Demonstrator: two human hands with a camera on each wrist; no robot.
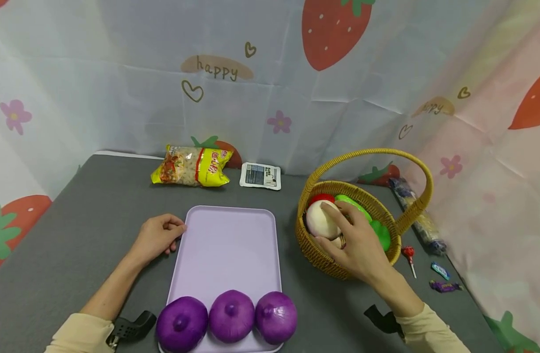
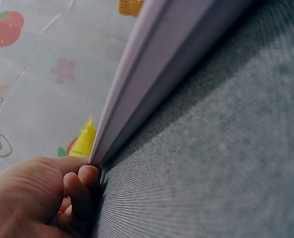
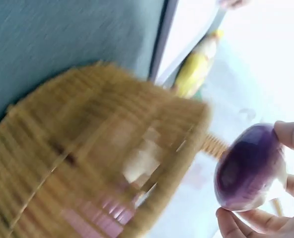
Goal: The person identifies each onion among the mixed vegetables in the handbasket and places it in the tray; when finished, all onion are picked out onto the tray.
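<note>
My left hand (image 1: 158, 236) pinches the left rim of a pale lilac tray (image 1: 227, 250), thumb on one side and curled fingers on the other in the left wrist view. Three purple onions (image 1: 232, 316) sit in a row along the tray's near end. At the right, my right hand (image 1: 360, 242) grips another onion (image 3: 249, 168) between spread thumb and fingers; it shows white from above, purple in the right wrist view. This onion is at the mouth of a woven basket (image 1: 322, 262), which holds a red item (image 1: 321, 198) and green items (image 1: 380, 234).
A yellow food bag (image 1: 191, 166) and a small white packet (image 1: 260, 176) lie at the back. The basket's tall handle (image 1: 371, 153) arches over its opening. Beyond it are a long wrapped pack (image 1: 417, 215), a red lollipop (image 1: 408, 252) and wrapped candies (image 1: 445, 286).
</note>
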